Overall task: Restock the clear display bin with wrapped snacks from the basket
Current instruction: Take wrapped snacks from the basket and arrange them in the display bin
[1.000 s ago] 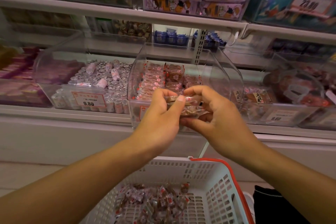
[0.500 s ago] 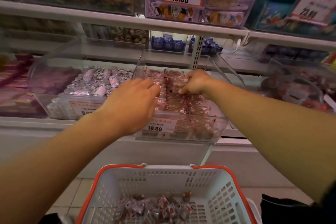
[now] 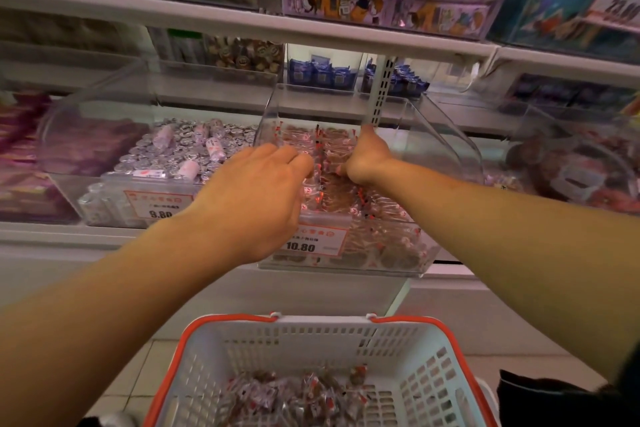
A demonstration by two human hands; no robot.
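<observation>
A: Where are the hands?
B: Both reach into the clear bin (image 3: 408, 121) at the shelf's front edge. The left hand (image 3: 256, 198) and right hand (image 3: 369, 158) curl among wrapped snacks (image 3: 334, 149); what they grasp I cannot tell.
A: The basket (image 3: 346, 340)?
B: Below, holding more snacks.

The fingers of the right hand (image 3: 367, 157) are hidden behind its knuckles inside the clear bin (image 3: 446, 135), so its grip cannot be told. The left hand (image 3: 254, 198) covers the bin's front left corner. Below the bin, the basket (image 3: 429, 378) is cut off by the bottom edge.
</observation>
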